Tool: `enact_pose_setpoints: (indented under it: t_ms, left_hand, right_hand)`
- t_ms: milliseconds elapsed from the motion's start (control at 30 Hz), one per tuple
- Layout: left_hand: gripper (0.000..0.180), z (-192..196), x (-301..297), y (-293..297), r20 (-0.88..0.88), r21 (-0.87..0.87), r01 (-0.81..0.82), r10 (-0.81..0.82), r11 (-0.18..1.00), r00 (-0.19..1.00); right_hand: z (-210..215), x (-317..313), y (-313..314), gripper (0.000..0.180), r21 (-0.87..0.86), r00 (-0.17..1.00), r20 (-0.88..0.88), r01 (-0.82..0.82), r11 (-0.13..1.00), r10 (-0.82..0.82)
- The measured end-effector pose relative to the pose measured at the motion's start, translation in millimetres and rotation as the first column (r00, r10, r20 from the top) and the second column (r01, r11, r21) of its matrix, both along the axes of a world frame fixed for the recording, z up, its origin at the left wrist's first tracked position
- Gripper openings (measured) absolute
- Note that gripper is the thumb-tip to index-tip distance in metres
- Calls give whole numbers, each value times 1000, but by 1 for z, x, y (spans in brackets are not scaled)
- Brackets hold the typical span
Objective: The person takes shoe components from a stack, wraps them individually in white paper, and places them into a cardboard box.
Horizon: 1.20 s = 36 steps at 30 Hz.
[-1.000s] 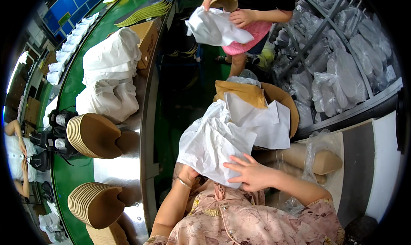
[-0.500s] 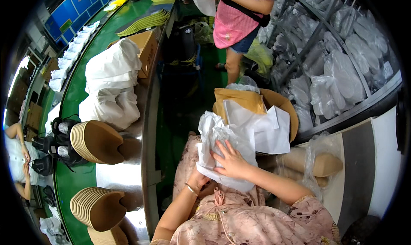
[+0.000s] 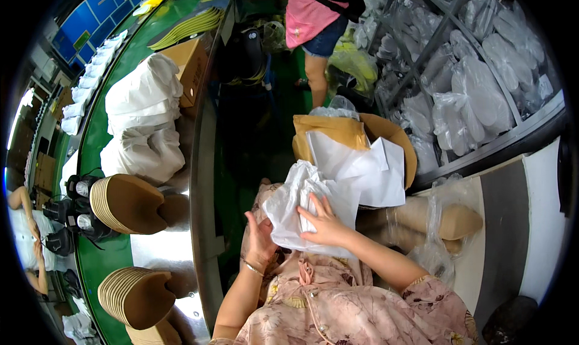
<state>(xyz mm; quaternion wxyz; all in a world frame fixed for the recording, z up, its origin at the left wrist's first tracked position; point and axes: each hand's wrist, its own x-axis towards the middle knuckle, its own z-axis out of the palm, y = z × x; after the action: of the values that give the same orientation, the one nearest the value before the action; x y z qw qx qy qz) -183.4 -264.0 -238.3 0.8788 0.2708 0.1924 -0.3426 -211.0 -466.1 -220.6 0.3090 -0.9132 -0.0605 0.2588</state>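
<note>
Crumpled white paper is located above the lap, in front of the patterned pink top. The right hand is laid over it from the right; its grip is spread, fingers apart and pressed on the folds, with nothing seen clasped. The left hand is held at the paper's left edge, its grip also unclosed, thumb parted from the fingers (contact with the edge cannot be confirmed).

The step in hand is judged to be the gathering or shaping of the paper. For the next move, the left edge would seem to need securing by the left hand while the folds are steadied by the right; tearing is considered possible if the thin paper is pulled hard.

Just beyond, flat white sheets are seen beside brown paper. To the left, two stacks of brown curved pieces and white bundles are carried by the surface.

Whatever lies beneath the paper is hidden, and the left fingertips are hard to make out. A co-worker in a pink apron is cut off by the upper edge; the contents of the clear bags on the rack are poorly resolved.
</note>
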Motion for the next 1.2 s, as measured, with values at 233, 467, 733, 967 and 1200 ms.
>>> enact_pose_setpoints:
  t_ms: [233,467,733,967,1200]
  left_hand:
    - [27,-25,-19,-6,16,780,5,-28,625,999]
    - [63,16,-26,-15,369,800,-586,-663,-130,651]
    - [42,-23,-17,-39,240,939,-43,-563,340,791]
    - [44,-47,-34,-45,172,876,82,-467,475,867]
    - [48,-3,-58,-43,50,925,239,-720,295,692]
  right_hand:
    - [22,5,10,75,-93,995,-100,-31,995,21]
    - [22,0,13,75,-175,992,-125,-4,985,-18]
    - [0,-11,21,72,-94,977,-190,77,993,-94]
    - [-12,-35,14,71,-10,988,-23,151,988,-151]
    - [19,-71,13,70,-141,998,55,12,990,-4]
